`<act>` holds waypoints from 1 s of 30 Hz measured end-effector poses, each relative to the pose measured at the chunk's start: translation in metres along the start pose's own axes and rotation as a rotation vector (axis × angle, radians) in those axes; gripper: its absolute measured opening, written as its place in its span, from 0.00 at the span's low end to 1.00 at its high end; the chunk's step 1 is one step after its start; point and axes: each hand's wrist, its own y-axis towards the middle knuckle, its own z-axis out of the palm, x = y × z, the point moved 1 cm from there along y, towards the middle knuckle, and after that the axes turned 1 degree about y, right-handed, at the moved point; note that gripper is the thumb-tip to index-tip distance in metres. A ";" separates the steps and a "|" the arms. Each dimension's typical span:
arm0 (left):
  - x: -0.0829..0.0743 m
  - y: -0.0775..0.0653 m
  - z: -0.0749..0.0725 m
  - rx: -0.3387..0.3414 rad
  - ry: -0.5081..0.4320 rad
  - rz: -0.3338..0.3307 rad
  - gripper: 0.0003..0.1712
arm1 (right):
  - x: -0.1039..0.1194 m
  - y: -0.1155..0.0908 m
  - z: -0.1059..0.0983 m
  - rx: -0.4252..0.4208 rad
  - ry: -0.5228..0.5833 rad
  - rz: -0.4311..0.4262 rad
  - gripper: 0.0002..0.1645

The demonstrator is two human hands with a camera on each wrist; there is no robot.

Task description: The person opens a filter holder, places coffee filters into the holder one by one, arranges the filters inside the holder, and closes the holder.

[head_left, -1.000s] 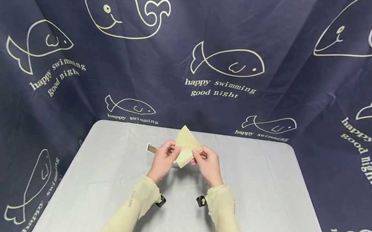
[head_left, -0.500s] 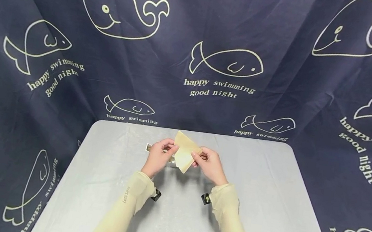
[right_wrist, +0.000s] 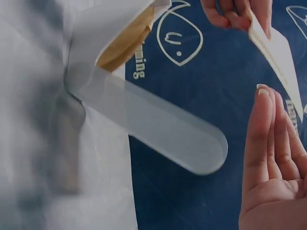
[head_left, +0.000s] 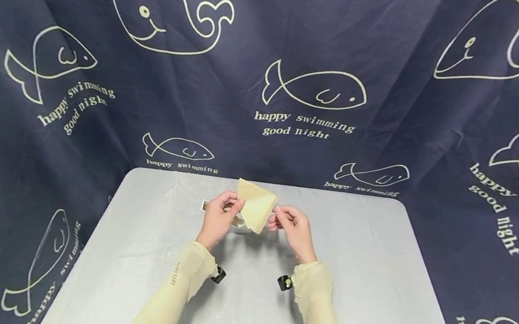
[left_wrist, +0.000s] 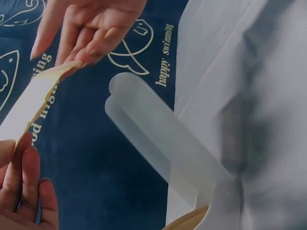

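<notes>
A cream paper coffee filter (head_left: 255, 206), folded flat into a cone shape, is raised above the table. My left hand (head_left: 219, 217) pinches its left side between thumb and fingers. On its other side, my right hand (head_left: 297, 231) is beside the filter's edge; in the right wrist view, this right hand (right_wrist: 273, 158) has nearly straight fingers and grips nothing. Whether a fingertip touches the paper I cannot tell. Below the hands stands a whitish holder with a long translucent tab (left_wrist: 153, 134) and brown paper (right_wrist: 127, 48) inside. In the head view the left hand and filter mostly cover the holder.
A pale grey cloth-covered table (head_left: 243, 315) lies under both arms. Dark blue curtain (head_left: 317, 37) with fish and whale drawings rises behind its far edge and along both sides.
The filter has shifted left and turned, with its tip now pointing up and left. My right hand has released its pinch on the filter; my left hand still holds it.
</notes>
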 end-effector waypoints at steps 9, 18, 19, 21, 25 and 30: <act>0.000 0.000 -0.003 0.039 -0.022 0.006 0.16 | 0.003 -0.002 0.012 -0.001 -0.215 0.017 0.09; -0.003 0.011 -0.018 0.097 0.049 0.037 0.12 | 0.010 -0.002 0.007 0.116 -0.286 -0.014 0.07; -0.002 0.010 -0.018 0.101 0.062 0.029 0.09 | 0.009 -0.002 0.006 0.120 -0.289 -0.015 0.07; 0.000 0.010 -0.017 0.100 0.069 0.013 0.06 | 0.008 -0.003 0.006 0.113 -0.291 -0.007 0.07; 0.001 0.008 -0.016 0.062 0.056 -0.002 0.06 | 0.004 -0.003 0.003 0.069 -0.230 0.020 0.10; -0.002 0.009 -0.015 -0.002 0.030 0.001 0.06 | -0.002 -0.003 -0.007 0.000 -0.051 0.043 0.19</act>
